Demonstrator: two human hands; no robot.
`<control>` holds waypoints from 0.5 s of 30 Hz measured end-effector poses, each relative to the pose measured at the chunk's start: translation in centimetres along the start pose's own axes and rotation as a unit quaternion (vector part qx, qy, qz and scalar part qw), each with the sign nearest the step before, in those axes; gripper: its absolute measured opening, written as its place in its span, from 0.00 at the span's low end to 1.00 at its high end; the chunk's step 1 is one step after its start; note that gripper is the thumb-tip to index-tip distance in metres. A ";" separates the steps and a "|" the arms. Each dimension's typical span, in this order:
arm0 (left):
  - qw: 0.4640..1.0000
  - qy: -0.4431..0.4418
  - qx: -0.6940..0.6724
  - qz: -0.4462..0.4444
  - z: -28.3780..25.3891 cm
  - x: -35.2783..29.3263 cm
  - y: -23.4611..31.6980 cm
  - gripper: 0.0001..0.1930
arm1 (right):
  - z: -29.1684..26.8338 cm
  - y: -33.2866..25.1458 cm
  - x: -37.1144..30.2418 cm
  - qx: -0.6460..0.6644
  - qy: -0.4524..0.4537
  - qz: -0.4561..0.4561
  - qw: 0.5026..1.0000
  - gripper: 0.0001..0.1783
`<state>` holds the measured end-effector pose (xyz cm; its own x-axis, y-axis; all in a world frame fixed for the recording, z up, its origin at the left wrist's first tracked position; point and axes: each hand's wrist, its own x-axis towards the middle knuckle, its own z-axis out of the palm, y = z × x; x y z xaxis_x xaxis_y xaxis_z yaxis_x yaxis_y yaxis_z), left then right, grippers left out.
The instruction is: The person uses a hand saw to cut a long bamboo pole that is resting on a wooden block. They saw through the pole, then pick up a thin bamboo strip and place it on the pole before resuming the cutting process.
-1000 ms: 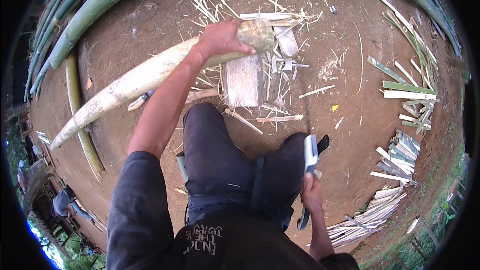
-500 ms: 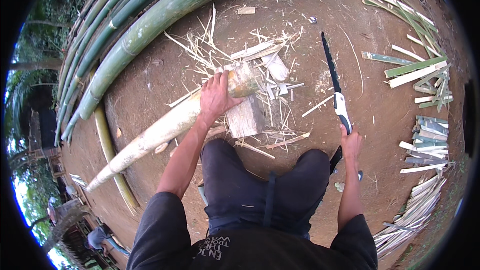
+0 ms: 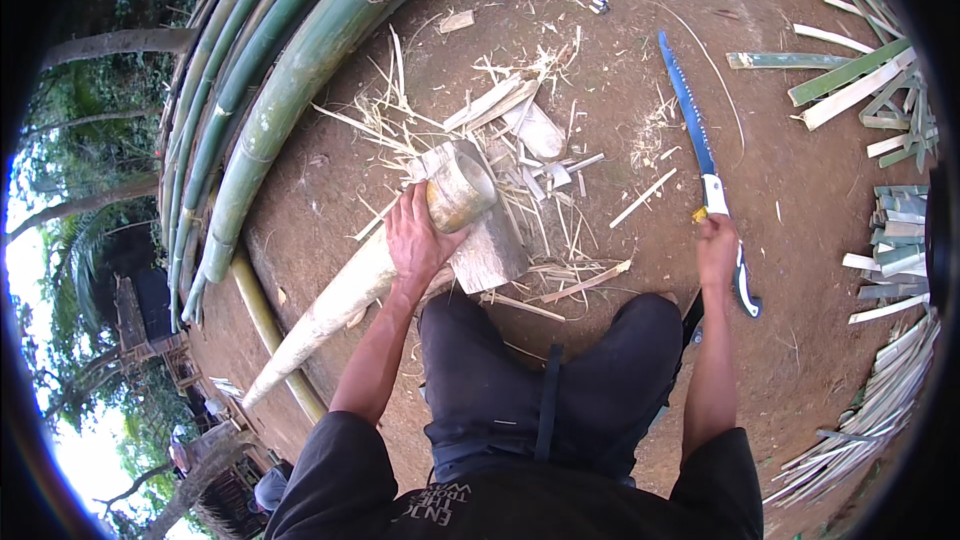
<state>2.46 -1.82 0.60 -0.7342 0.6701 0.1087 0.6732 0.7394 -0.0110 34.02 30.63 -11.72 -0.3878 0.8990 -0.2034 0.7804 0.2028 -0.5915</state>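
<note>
My left hand (image 3: 415, 230) rests wrapped over a pale bamboo pole (image 3: 340, 300) near its thick, hollow cut end. That end lies propped on a wooden block (image 3: 488, 252), and the pole slopes away to the lower left. On my right, my right hand (image 3: 717, 252) is closed round the white and black handle of a hand saw (image 3: 690, 115). Its long toothed blade points away from me, teeth to the right. A small yellow thing (image 3: 700, 213) shows at the fingertips; I cannot make out what it is.
Thick green bamboo poles (image 3: 310, 60) lie along the far left. Another pole (image 3: 265, 315) runs beneath the pale one. Shavings (image 3: 375, 125) and a wood offcut (image 3: 538, 130) litter the ground by the block. Split strips (image 3: 855, 85) and slats (image 3: 875, 410) lie along the right.
The saw has turned over, so its teeth now face right. My right hand has shifted up its handle toward the blade. The pole's hollow end now faces more toward view.
</note>
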 end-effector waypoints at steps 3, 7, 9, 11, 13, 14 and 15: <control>1.000 0.006 -0.015 -0.019 0.1 -0.8 0.8 0.52 | 1.9 -11.8 -2.2 0.201 -0.144 -0.008 0.969 0.13; 0.998 0.043 -0.037 -0.025 0.0 -0.9 2.0 0.51 | 6.4 -24.6 -6.7 0.287 -0.244 -0.105 0.920 0.22; 0.996 0.046 -0.062 -0.032 -0.5 -1.3 1.9 0.51 | 8.6 -27.8 -8.7 0.265 -0.197 -0.176 0.927 0.29; 0.995 0.041 -0.083 -0.036 0.3 -2.7 0.5 0.51 | 10.1 -30.6 -11.3 0.230 -0.233 -0.161 0.931 0.31; 0.991 0.028 -0.120 -0.042 0.2 -3.9 -0.1 0.48 | 10.5 -31.1 -12.9 0.221 -0.263 -0.153 0.927 0.32; 0.988 0.027 -0.147 -0.041 -0.5 -4.2 -0.1 0.45 | 11.0 -30.2 -12.5 0.243 -0.259 -0.164 0.921 0.32; 0.983 0.042 -0.175 -0.024 -0.5 -4.3 -0.2 0.42 | 12.3 -28.8 -11.5 0.294 -0.274 -0.164 0.901 0.31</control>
<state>5.48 -4.86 0.66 -0.7666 0.6159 0.1820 0.6369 0.6928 0.3383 10.02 9.64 -1.93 -0.8604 0.4681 -0.2017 0.2476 0.0380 -0.9681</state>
